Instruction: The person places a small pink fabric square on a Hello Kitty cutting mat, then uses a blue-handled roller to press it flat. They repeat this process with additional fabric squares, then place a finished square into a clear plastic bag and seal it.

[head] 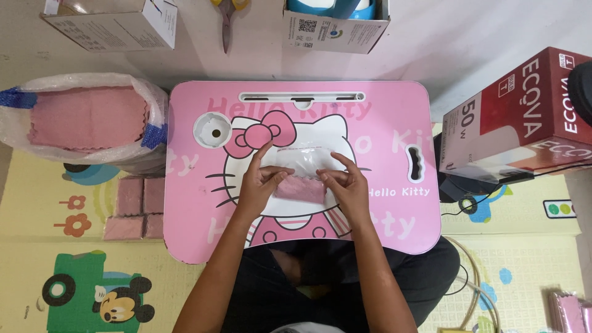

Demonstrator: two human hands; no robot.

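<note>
A small clear plastic bag lies on the pink lap table, with a folded pink cloth partly inside its near end. My left hand pinches the bag's left edge and the cloth. My right hand grips the right edge of the same bag, fingers curled over the cloth. Both hands meet at the table's middle, above a cartoon cat print.
A large plastic sack of pink cloths stands left of the table, with folded pink cloths stacked on the play mat below it. A red and white carton sits at the right. Scissors and two cardboard boxes lie beyond.
</note>
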